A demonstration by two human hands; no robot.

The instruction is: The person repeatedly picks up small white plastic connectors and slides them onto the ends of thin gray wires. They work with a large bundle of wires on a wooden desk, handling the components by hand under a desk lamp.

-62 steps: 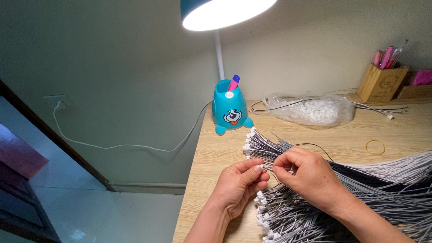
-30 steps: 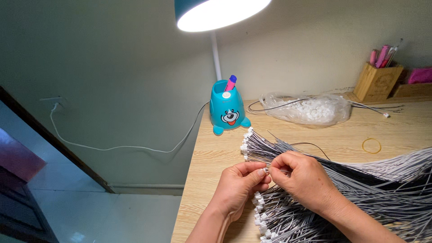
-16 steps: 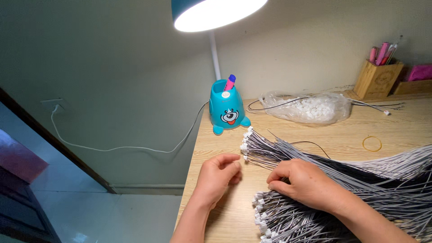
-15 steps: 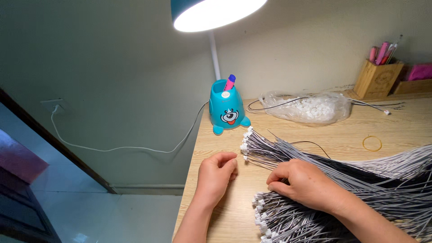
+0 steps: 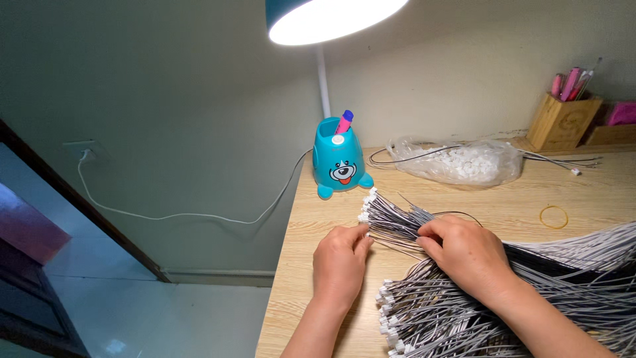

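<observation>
A big heap of thin grey wires with small white connector ends point(image 5: 464, 311) covers the right part of the wooden desk point(image 5: 311, 265). A smaller fanned bundle of the same wires point(image 5: 391, 219) lies in front of it. My left hand point(image 5: 339, 265) rests on the desk, its fingertips pinching a white connector at the near end of that bundle. My right hand point(image 5: 464, 255) lies palm down on the wires, fingers pressing on the smaller bundle just right of the left hand.
A teal dog-shaped lamp base with a pink pen point(image 5: 339, 159) stands at the back left, its shade point(image 5: 331, 16) lit overhead. A clear bag of white connectors point(image 5: 464, 162), a yellow rubber band point(image 5: 554, 216) and a wooden pen holder point(image 5: 563, 119) lie behind. The desk's left edge drops to the floor.
Both hands were together pinching one wire end over the heap. They have parted: the left hand moved left to the small bundle's end, the right settled flat on the wires.
</observation>
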